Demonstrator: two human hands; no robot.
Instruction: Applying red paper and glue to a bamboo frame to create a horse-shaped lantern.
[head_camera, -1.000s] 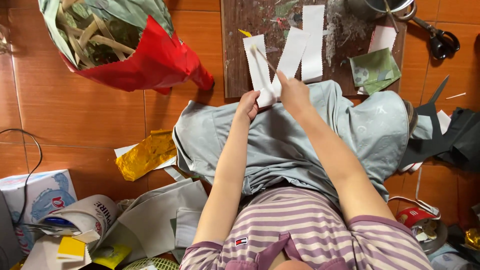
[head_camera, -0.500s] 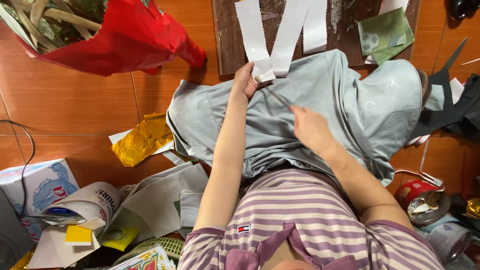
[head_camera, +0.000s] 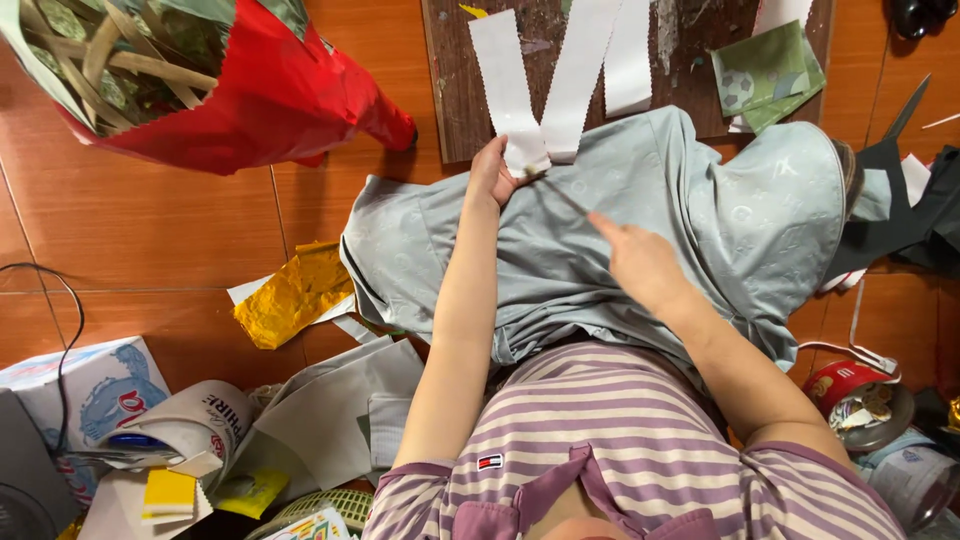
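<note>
Nearest the camera, the person in a purple-and-white striped shirt is sitting on the orange tiled floor with pale grey-green patterned trousers covering the lap. The right hand is hovering over the lap with its grip narrow, forefinger and thumb pinching what looks like a thin dark thread or needle running toward the other hand; what it is exactly is too fine to tell. Farther out, the left hand is pressing down and gripping the near end of a long white paper strip with pinked edges, which is lying at the near edge of a dark scuffed wooden board, touching a second white strip in a V. To do this well, the left hand should be keeping the strip end flat and steady while the right is drawing its line taut without tearing the paper. The strips' far ends are being cut off by the top of the view, and the join under the left thumb is hidden.
</note>
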